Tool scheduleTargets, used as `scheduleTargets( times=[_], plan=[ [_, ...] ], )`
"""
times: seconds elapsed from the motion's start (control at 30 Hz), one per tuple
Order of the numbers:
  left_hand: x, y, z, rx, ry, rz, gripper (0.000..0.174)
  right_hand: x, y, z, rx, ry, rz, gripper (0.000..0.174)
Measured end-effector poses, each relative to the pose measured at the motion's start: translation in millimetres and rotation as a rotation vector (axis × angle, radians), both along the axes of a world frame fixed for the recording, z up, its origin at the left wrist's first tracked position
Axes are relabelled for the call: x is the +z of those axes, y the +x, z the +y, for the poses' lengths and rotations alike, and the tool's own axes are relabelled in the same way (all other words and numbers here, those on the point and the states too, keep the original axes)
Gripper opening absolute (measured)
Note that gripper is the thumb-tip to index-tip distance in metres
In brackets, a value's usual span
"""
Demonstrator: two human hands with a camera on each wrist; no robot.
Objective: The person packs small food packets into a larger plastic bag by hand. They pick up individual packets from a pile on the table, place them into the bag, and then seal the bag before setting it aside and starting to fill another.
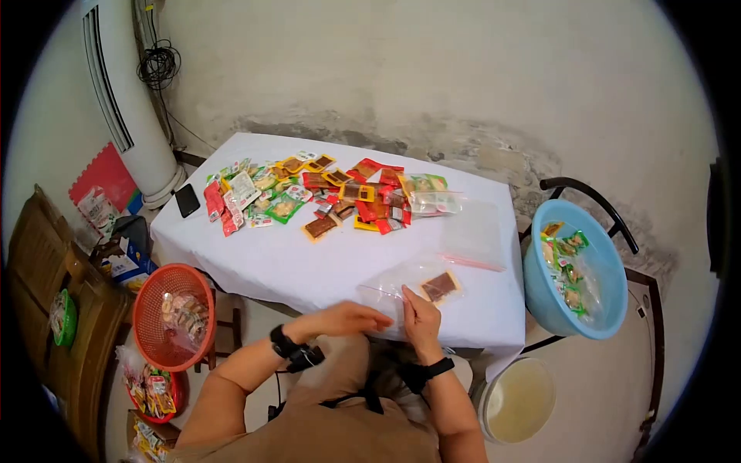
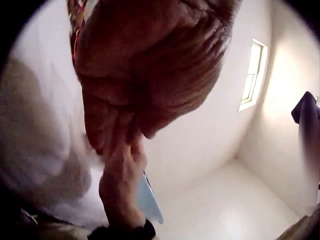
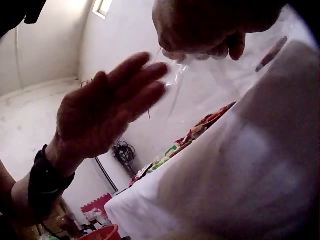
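At the front edge of the white-clothed table, my right hand pinches the rim of a clear plastic bag between thumb and fingers. Inside the bag's far end lies a flat brown packet with a yellow edge. My left hand is just left of the bag's mouth, palm inward and fingers stretched out. In the right wrist view, the left hand's extended fingers come close to the bag film under the right hand. The left wrist view shows mostly the left palm, partly covering the right hand.
Several red, yellow and green snack packets lie heaped along the table's back. Flat clear bags lie at the right. A phone is on the left corner. A blue basin, a white bucket and an orange basket flank the table.
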State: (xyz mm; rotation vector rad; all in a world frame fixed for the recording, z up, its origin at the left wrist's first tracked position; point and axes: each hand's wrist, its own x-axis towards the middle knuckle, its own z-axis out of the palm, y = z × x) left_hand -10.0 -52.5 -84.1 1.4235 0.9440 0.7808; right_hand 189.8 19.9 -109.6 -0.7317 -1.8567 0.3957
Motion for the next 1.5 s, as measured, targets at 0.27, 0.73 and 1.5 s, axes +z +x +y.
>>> scheduleTargets(
  times=[0.27,0.73,1.5],
  plan=[
    [-35.4,-121.6,85.4,1.117,0.708,1.119,0.045,10.5,2.5,-19.2,0.014,0.066,-0.07,0.024],
    [-19.9,-103.1,22.4,0.999,0.292,0.739,0.042,15.1,6.6,-32.8,0.029,-0.029,-0.109,0.029],
    [7.9,64.9,22.5,0.493,0.618,0.734,0.045,24.3,0.5,-28.7,-0.035,0.11,-0.066,0.018]
  ],
)
